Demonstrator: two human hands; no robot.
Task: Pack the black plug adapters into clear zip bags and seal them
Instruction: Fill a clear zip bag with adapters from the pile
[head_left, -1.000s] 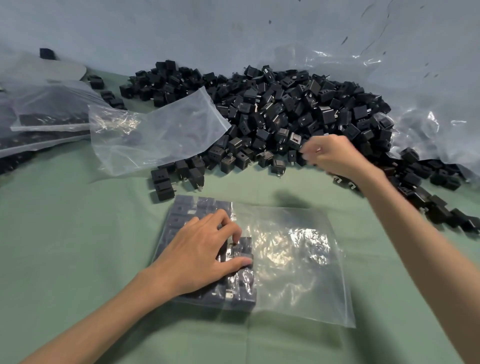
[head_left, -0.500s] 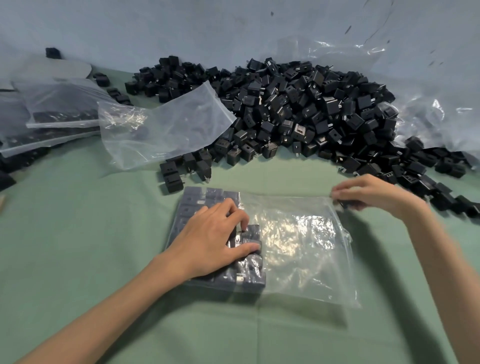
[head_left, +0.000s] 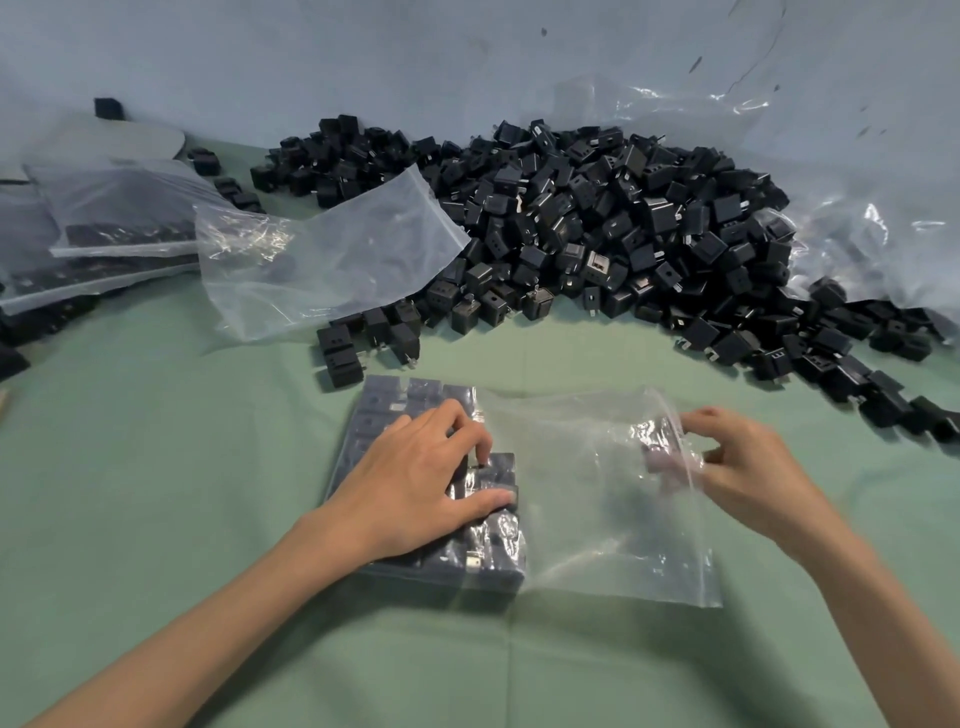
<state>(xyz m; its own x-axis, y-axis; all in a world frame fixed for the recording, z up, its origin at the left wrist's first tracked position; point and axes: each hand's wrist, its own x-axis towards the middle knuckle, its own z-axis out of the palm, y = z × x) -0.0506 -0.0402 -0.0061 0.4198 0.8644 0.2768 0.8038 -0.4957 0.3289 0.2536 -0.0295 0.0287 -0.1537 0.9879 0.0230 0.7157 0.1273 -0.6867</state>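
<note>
The clear zip bag (head_left: 597, 519) lies flat on the green cloth (head_left: 156, 467) in the lower middle of the frame, its left half packed with rows of black plug adapters (head_left: 395, 402). The left hand (head_left: 415, 478) rests on those rows through the plastic, fingers spread, pressing down. The right hand (head_left: 753, 473) sits at the bag's open right edge, fingers curled into the mouth; blur hides whether they pinch anything. Above, a loose heap (head_left: 597, 223) spans the frame, an empty bag (head_left: 337, 260) against its left side, filled bags (head_left: 114, 228) at far left

Head-worn, downward, close above zip bag (head_left: 597, 519)
</note>
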